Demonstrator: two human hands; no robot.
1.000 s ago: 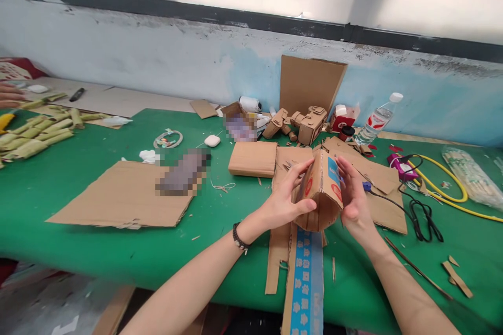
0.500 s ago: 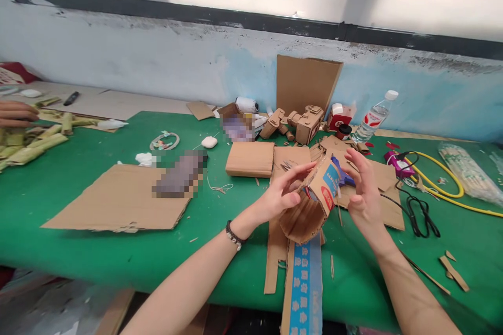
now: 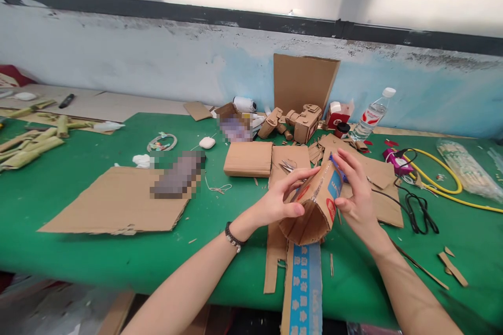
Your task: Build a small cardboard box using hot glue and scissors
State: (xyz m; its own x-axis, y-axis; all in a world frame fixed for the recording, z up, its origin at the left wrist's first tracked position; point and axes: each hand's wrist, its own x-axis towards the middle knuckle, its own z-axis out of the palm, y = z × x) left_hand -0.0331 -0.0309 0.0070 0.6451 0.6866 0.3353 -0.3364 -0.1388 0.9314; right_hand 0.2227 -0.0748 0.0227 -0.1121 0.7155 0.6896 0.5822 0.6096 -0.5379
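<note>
A faceted cardboard tube [image 3: 316,203] with blue and red print is tilted between my two hands, its open end turned towards me. My left hand [image 3: 277,200] holds its left side, with fingers over the top and the thumb near the rim. Against the right side rest the fingers and thumb of my right hand [image 3: 357,193]. A blue-purple tool [image 3: 338,166] shows behind the tube, mostly covered by my right fingers. Under the tube lies a cardboard strip [image 3: 304,293] with blue print, reaching past the table's front edge. Metal scissor-like tips [image 3: 288,166] show just beyond my left hand.
Cardboard models [image 3: 306,124] and a water bottle [image 3: 369,115] stand at the back. A flat cardboard sheet [image 3: 102,204] and a closed cardboard box [image 3: 248,159] lie left of my hands. At right are a purple power block [image 3: 396,161], yellow cable [image 3: 458,186] and black cord [image 3: 420,214].
My right hand has moved left and closed onto the tube's right side. The tube has turned slightly. At the far left, another person's hand has left the view.
</note>
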